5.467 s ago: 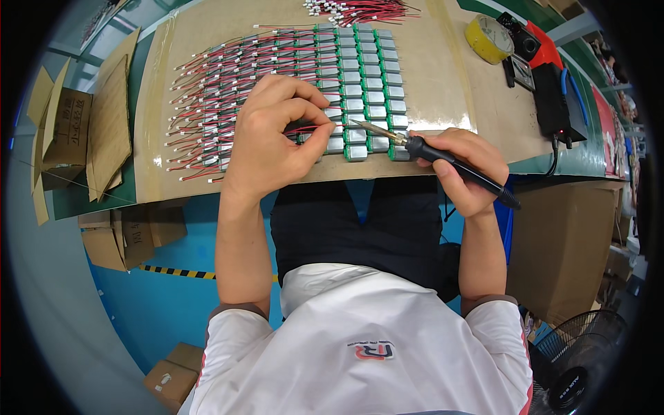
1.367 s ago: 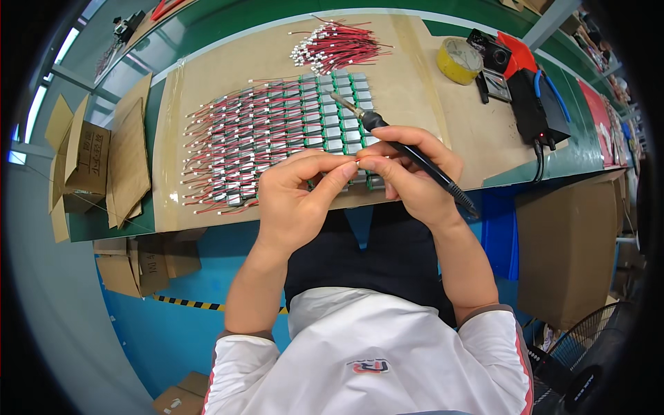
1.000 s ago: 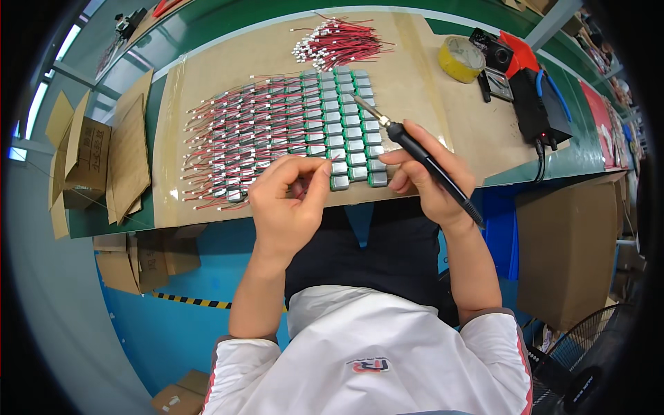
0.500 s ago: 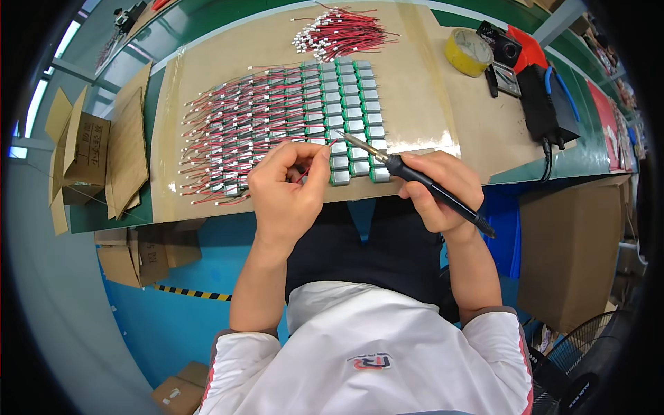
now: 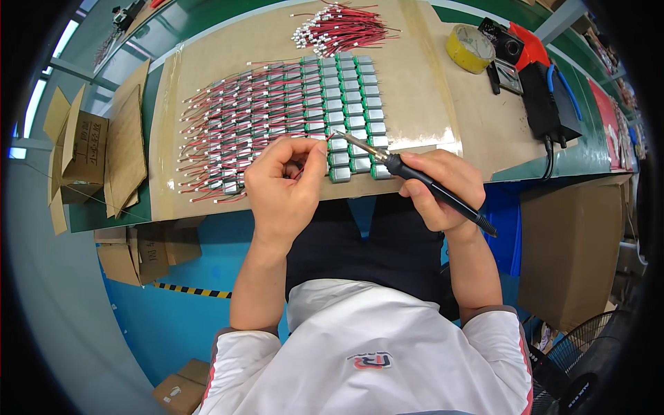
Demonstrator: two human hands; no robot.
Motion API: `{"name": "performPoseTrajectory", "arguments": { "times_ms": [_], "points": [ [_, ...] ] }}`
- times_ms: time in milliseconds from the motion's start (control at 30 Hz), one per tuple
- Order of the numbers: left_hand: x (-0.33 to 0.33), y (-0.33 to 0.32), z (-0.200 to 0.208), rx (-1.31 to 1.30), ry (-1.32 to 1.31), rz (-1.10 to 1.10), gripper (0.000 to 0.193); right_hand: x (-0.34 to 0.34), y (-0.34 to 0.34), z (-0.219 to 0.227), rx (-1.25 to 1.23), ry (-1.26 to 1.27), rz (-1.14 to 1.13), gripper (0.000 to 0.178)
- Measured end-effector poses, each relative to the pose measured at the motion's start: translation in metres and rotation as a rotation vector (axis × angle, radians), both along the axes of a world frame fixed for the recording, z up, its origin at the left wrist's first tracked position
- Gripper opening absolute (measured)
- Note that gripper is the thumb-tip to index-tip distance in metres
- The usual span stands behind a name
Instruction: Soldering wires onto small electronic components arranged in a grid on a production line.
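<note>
In my right hand (image 5: 443, 190) is a black soldering iron (image 5: 437, 188), gripped like a pen. Its metal tip points up and left over the rows of small silver blocks with green ends (image 5: 355, 121). My left hand (image 5: 287, 183) is closed in a pinch on a thin red wire (image 5: 330, 137), close to the iron's tip. Whether tip and wire touch is too small to tell. On the left, many blocks carry red and black wires with white connectors (image 5: 221, 128). The columns nearest the iron show bare silver tops.
A heap of loose red wires with white connectors (image 5: 342, 31) lies at the back. Yellow tape (image 5: 470, 50) and a black soldering station (image 5: 546, 104) stand at the right. Cardboard boxes (image 5: 84, 142) are at the left, and a fan (image 5: 581, 360) stands lower right.
My left hand has shifted slightly left and up, still pinching the wire. The soldering iron has stayed almost in place over the blocks.
</note>
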State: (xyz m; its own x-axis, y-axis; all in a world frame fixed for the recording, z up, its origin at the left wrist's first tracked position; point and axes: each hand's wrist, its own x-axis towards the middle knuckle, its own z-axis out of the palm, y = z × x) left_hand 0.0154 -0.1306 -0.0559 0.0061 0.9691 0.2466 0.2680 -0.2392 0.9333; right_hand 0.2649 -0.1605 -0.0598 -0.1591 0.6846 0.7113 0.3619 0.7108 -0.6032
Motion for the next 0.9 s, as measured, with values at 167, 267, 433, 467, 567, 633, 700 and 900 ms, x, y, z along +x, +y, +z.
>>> {"name": "performPoseTrajectory", "arguments": {
  "times_ms": [167,267,433,467,567,633,700,900],
  "points": [
    [0.0007,0.0005,-0.0009,0.003,0.008,-0.001,0.009,-0.0002,0.0001,-0.0013,0.003,0.008,0.004,0.03],
    [0.0035,0.0013,-0.0032,0.017,-0.069,0.032,0.005,-0.0002,0.0001,-0.0011,0.008,0.018,0.003,0.03],
    [0.0046,0.001,-0.0017,0.011,-0.07,0.026,0.005,0.0,0.0012,-0.0015,0.022,0.009,0.008,0.031],
    [0.0048,0.001,-0.0016,0.011,-0.07,0.026,0.005,0.0,0.0011,-0.0014,0.021,0.009,0.008,0.031],
    [0.0052,0.0009,-0.0017,0.004,-0.078,0.025,0.005,0.0001,0.0008,-0.0007,0.013,0.006,0.009,0.031],
    [0.0052,0.0006,-0.0023,0.019,-0.083,0.03,0.005,-0.0001,0.0006,0.0003,0.01,0.003,0.01,0.031],
    [0.0048,0.0002,-0.0034,0.021,-0.1,0.03,0.005,-0.001,0.0005,-0.0002,0.01,0.005,0.009,0.031],
    [0.0045,-0.0003,-0.0032,0.016,-0.163,0.027,0.005,-0.0027,0.001,-0.0015,0.02,0.005,-0.017,0.029]
  ]
}}
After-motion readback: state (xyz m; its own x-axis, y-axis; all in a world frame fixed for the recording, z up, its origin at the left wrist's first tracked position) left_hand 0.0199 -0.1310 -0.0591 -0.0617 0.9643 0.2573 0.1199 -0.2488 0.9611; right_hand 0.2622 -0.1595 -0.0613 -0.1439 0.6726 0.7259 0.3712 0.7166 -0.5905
